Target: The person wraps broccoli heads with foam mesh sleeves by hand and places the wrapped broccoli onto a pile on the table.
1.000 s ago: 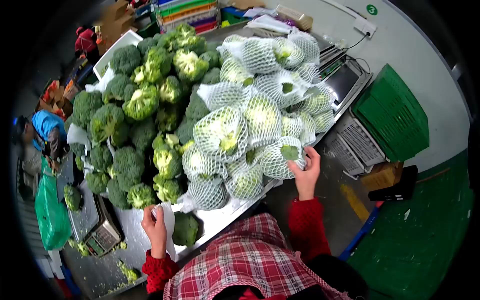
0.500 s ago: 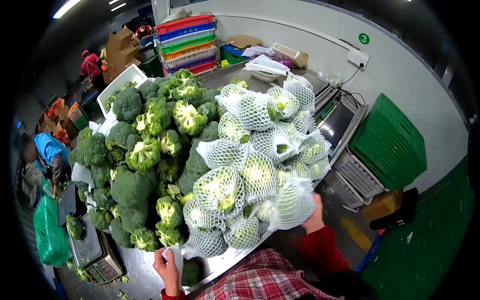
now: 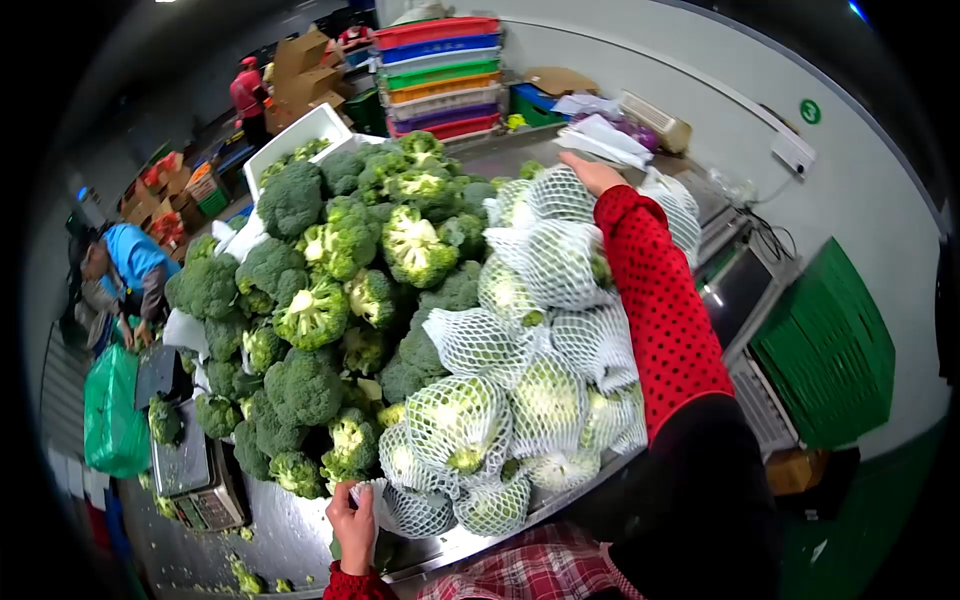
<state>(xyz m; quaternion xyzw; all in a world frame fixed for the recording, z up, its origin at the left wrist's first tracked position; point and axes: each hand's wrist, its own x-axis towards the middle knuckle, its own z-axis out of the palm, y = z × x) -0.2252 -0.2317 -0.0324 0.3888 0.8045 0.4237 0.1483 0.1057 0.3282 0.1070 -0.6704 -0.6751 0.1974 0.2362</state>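
Observation:
My right hand (image 3: 594, 174) reaches to the far side of a pile of net-wrapped broccoli, with its fingers round a broccoli head in a white foam net (image 3: 562, 195). The red dotted sleeve hides part of the pile. Near the table's front edge, my left hand (image 3: 352, 522) pinches a white foam net sleeve (image 3: 378, 492), beside a netted head (image 3: 418, 512). More netted broccoli (image 3: 458, 425) lies in the middle. To its left is a large heap of bare broccoli heads (image 3: 302, 385), some with cut pale stems showing.
A scale (image 3: 205, 480) stands at the left, with a green bag (image 3: 115, 410) beyond it and a person in blue (image 3: 138, 258) there. Stacked coloured crates (image 3: 440, 75) and a white box (image 3: 300, 135) are at the back. Green crates (image 3: 830, 350) lean at the right.
My right hand has moved from the near right side of the pile to its far side, carrying a netted broccoli head. My left hand stays near the front edge. The view has shifted.

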